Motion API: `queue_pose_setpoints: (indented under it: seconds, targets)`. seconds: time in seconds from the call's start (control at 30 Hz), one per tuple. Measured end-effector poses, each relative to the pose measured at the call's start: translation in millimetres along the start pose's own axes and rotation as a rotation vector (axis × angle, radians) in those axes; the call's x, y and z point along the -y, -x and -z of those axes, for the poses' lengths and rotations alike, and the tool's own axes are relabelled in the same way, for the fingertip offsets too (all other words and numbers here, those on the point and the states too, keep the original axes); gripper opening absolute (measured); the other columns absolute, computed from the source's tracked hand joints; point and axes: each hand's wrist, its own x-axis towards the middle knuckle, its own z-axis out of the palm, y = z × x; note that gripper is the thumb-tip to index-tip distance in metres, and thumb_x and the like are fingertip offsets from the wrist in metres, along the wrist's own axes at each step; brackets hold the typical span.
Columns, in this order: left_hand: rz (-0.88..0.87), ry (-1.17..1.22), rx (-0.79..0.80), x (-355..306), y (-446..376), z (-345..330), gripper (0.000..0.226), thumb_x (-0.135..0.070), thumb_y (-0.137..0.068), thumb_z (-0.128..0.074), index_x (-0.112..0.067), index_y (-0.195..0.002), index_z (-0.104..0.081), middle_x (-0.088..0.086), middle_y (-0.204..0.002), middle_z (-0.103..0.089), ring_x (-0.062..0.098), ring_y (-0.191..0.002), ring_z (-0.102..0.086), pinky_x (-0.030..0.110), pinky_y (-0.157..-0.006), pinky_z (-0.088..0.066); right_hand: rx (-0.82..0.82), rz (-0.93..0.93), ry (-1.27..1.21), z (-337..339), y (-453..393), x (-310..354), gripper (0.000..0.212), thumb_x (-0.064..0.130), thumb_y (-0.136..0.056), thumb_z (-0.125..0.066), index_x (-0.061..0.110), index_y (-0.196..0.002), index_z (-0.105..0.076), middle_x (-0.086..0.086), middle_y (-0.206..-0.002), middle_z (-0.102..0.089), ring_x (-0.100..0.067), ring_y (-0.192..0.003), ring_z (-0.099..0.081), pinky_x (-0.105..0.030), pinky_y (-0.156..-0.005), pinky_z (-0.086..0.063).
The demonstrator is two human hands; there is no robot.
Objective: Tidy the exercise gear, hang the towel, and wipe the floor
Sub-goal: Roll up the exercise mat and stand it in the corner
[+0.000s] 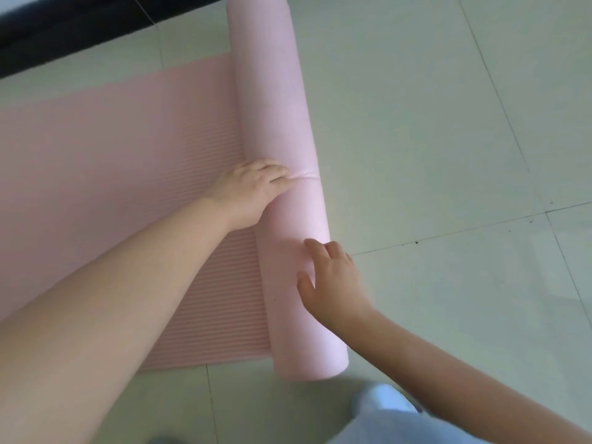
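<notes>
A pink exercise mat lies on the tiled floor, partly rolled up. Its rolled part runs from the top of the view down to the bottom middle, and the flat ribbed part stretches out to the left. My left hand lies on the roll near its middle with the fingers curled over the top, and the mat creases at the fingertips. My right hand touches the roll lower down on its right side with the fingers spread and relaxed.
Pale tiled floor extends to the right of the roll. A dark strip runs along the top left edge. My knee in light blue trousers shows at the bottom.
</notes>
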Motion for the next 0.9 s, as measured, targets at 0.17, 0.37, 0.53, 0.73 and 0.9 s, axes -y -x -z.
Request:
queue_pose_setpoints:
  seconds: [0.17, 0.37, 0.53, 0.73, 0.9]
  targets:
    - [0.123, -0.108, 0.124, 6, 17, 6, 0.053, -0.020, -0.100, -0.030, -0.037, -0.147, -0.013, 0.004, -0.140, -0.036, 0.027, -0.131, -0.033, 0.037, -0.112, -0.023, 0.074, -0.055, 0.030, 5, -5, 12, 0.045, 0.025, -0.094, -0.046, 0.004, -0.131, -0.034, -0.012, -0.128, -0.040, -0.027, -0.110, -0.050, -0.027, -0.083, -0.039]
    - [-0.003, -0.148, -0.136, 20, 20, -14, 0.041, -0.029, -0.097, -0.041, -0.013, -0.134, -0.046, 0.007, -0.149, -0.031, 0.019, -0.143, -0.017, 0.042, -0.115, -0.016, 0.261, -0.059, 0.517, -12, -9, 39, 0.057, 0.049, -0.098, -0.024, 0.004, -0.117, -0.054, -0.015, -0.119, -0.051, -0.029, -0.104, -0.052, -0.029, -0.068, -0.036]
    - [-0.147, -0.121, -0.158, 32, 22, -30, 0.048, -0.026, -0.095, -0.040, -0.012, -0.140, -0.032, 0.011, -0.140, -0.036, 0.024, -0.135, -0.030, 0.038, -0.107, -0.029, 0.192, -0.186, 0.503, -34, -15, 63, 0.055, 0.052, -0.095, -0.033, 0.004, -0.110, -0.056, -0.014, -0.117, -0.055, -0.028, -0.107, -0.050, -0.029, -0.070, -0.038]
    - [-0.282, -0.239, -0.191, 66, 35, -39, 0.050, -0.023, -0.088, -0.046, -0.018, -0.137, -0.040, 0.008, -0.150, -0.022, 0.023, -0.142, -0.014, 0.043, -0.111, -0.026, -0.107, -0.491, 0.036, -77, -10, 98, 0.063, 0.045, -0.084, -0.061, 0.001, -0.122, -0.035, -0.014, -0.125, -0.046, -0.028, -0.111, -0.049, -0.028, -0.073, -0.033]
    - [-0.369, -0.149, -0.214, 101, 56, -51, 0.056, -0.010, -0.084, -0.052, -0.010, -0.137, -0.032, 0.008, -0.140, -0.035, 0.025, -0.133, -0.033, 0.036, -0.102, -0.037, -0.351, -0.582, -0.096, -108, -7, 138, 0.045, 0.022, -0.091, -0.051, 0.003, -0.128, -0.035, -0.012, -0.131, -0.044, -0.030, -0.119, -0.044, -0.029, -0.082, -0.035]
